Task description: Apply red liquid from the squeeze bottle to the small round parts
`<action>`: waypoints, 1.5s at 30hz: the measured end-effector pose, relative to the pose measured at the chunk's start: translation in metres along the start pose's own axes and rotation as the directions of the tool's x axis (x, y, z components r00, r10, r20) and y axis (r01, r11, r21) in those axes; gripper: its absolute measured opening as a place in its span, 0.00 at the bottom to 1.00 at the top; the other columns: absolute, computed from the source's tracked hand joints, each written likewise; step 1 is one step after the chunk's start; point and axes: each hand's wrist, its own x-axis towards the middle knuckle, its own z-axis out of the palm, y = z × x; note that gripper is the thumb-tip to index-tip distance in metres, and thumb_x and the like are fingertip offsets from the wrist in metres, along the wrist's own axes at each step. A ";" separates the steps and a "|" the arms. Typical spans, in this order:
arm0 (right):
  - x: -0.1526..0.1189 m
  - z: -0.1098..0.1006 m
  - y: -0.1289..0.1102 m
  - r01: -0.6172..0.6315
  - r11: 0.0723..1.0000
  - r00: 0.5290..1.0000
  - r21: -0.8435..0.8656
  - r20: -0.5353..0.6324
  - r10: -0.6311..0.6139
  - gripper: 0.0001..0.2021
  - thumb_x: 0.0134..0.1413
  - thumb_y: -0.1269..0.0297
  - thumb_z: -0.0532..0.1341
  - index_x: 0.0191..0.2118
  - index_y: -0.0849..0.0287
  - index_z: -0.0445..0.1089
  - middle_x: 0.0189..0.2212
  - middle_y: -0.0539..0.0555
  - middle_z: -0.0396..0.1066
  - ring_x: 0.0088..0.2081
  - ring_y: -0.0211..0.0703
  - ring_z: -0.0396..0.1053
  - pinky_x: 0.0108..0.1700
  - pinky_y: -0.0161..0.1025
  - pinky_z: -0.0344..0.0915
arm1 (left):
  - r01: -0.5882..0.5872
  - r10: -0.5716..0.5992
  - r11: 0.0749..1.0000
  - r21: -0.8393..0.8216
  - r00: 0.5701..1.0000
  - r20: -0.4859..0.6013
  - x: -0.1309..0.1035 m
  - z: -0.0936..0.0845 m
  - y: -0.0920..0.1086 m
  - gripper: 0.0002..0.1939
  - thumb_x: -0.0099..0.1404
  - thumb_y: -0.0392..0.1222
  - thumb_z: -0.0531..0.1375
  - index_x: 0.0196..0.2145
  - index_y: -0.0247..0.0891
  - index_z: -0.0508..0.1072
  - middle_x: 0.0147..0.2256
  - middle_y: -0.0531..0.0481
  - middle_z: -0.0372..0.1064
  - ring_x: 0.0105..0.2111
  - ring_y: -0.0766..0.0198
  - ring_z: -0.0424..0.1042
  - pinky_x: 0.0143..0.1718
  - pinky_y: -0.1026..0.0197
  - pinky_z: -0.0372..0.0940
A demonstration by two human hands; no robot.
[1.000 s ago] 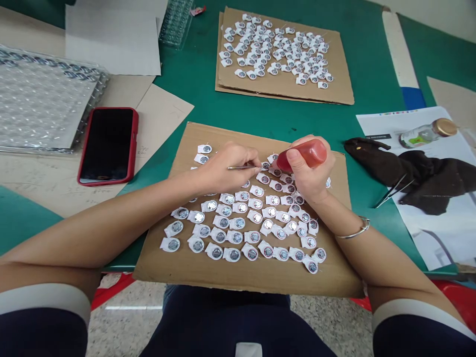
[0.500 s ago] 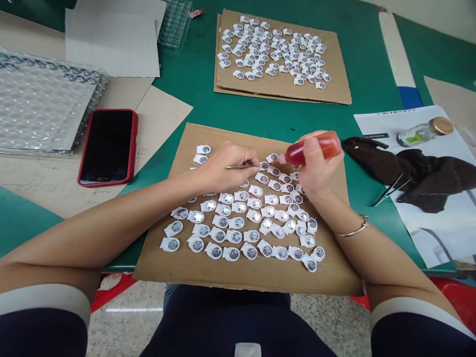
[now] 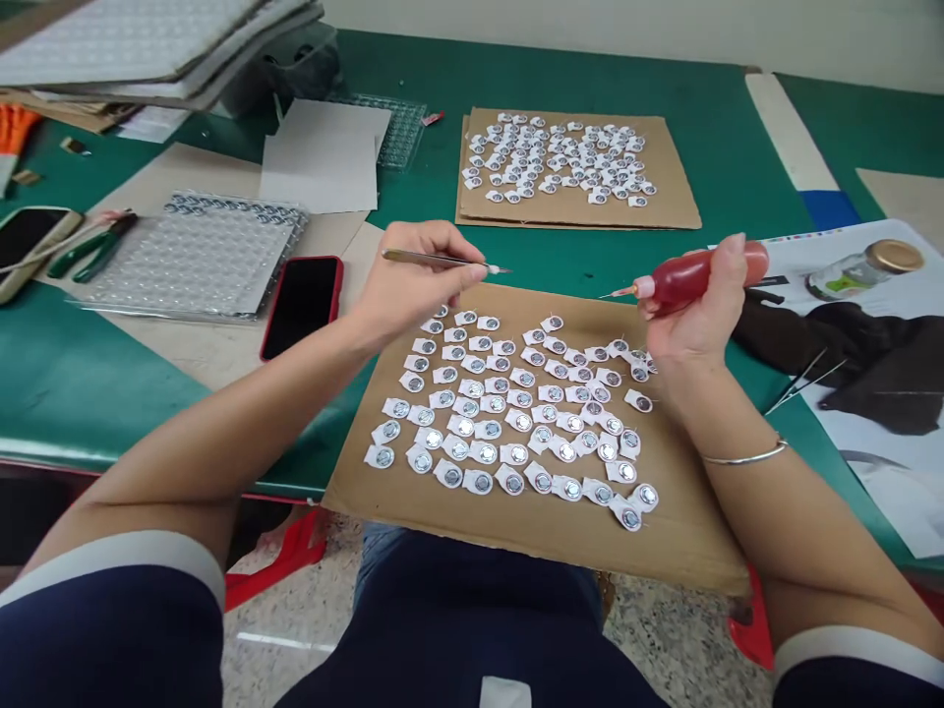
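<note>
My left hand [image 3: 419, 275] is pinched around slim metal tweezers [image 3: 435, 259], raised over the back left part of a brown cardboard sheet [image 3: 531, 536]. Their point faces right, with a small pale spot near it. In my right hand [image 3: 697, 320] is a red squeeze bottle [image 3: 682, 282], its thin needle tip pointing left above the sheet's back edge. A gap separates the two tips. Below them, many small round silver discs on white paper tabs [image 3: 488, 429] lie in rough rows on the cardboard. Some right-hand ones sit close together or overlap.
Behind lies another cardboard stack [image 3: 472, 214] bearing similar discs. At left are a red-cased phone [image 3: 301, 310], a bubble-wrap packet [image 3: 199, 256] and green-handled pliers [image 3: 92, 248]. Open tweezers [image 3: 800, 383], dark cloth [image 3: 877, 364] and a glass jar [image 3: 855, 275] lie at right.
Both hands have lifted off the discs and moved apart: the left with the tweezers up and leftward, the right with the bottle to the right. The view has tilted up, showing more table at left.
</note>
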 end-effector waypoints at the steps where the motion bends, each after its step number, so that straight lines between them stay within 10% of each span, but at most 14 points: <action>1: 0.000 0.000 -0.001 -0.007 1.000 1.000 -0.006 0.002 0.007 0.17 0.47 0.46 0.54 0.24 0.55 0.60 0.16 0.46 0.58 0.18 0.38 0.65 0.14 0.33 0.45 | 0.017 -0.017 1.000 -0.002 0.999 -0.031 -0.004 -0.007 -0.003 0.06 0.51 0.39 0.65 0.27 0.35 0.73 0.20 0.53 0.68 0.20 0.69 0.66 0.23 0.65 0.61; 7: 0.003 -0.003 -0.014 -0.039 0.998 0.998 -0.040 0.052 0.041 0.17 0.46 0.44 0.53 0.26 0.55 0.58 0.17 0.47 0.59 0.21 0.39 0.67 0.16 0.34 0.48 | 0.244 -0.312 0.919 -0.310 0.930 -0.195 -0.055 -0.047 -0.038 0.08 0.46 0.36 0.67 0.26 0.34 0.72 0.25 0.51 0.72 0.25 0.68 0.70 0.31 0.62 0.64; 15: 0.016 -0.049 -0.042 -0.171 0.975 0.981 -0.142 0.070 0.183 0.19 0.44 0.43 0.54 0.25 0.56 0.63 0.22 0.52 0.62 0.25 0.37 0.64 0.26 0.40 0.60 | 0.455 -0.542 0.738 -0.498 0.839 -0.036 -0.109 -0.063 -0.046 0.07 0.48 0.36 0.67 0.26 0.37 0.72 0.27 0.53 0.74 0.35 0.61 0.72 0.44 0.52 0.65; 24: -0.010 -0.140 -0.049 -0.362 0.892 0.924 -0.270 -0.233 0.304 0.21 0.39 0.43 0.56 0.30 0.56 0.66 0.30 0.55 0.68 0.32 0.48 0.70 0.31 0.48 0.65 | 0.421 -0.532 0.728 -0.541 0.845 -0.058 -0.113 -0.063 -0.052 0.05 0.48 0.35 0.65 0.25 0.36 0.72 0.26 0.53 0.73 0.37 0.60 0.71 0.49 0.52 0.62; 33: -0.011 -0.124 -0.042 -0.441 0.878 0.895 -0.185 -0.165 0.415 0.21 0.37 0.43 0.60 0.32 0.54 0.64 0.29 0.53 0.70 0.35 0.48 0.72 0.26 0.42 0.68 | 0.466 -0.535 0.734 -0.493 0.845 0.002 -0.109 -0.066 -0.043 0.03 0.51 0.40 0.64 0.23 0.45 0.73 0.27 0.60 0.74 0.40 0.61 0.69 0.50 0.52 0.63; 45: 0.056 -0.128 -0.019 -0.293 0.949 0.947 -0.119 -0.169 0.272 0.20 0.40 0.43 0.53 0.28 0.58 0.61 0.22 0.56 0.68 0.20 0.38 0.66 0.27 0.40 0.65 | 0.362 -0.441 0.702 -0.613 0.897 0.025 -0.075 -0.033 -0.057 0.04 0.50 0.34 0.63 0.27 0.36 0.71 0.28 0.51 0.74 0.35 0.61 0.72 0.45 0.52 0.65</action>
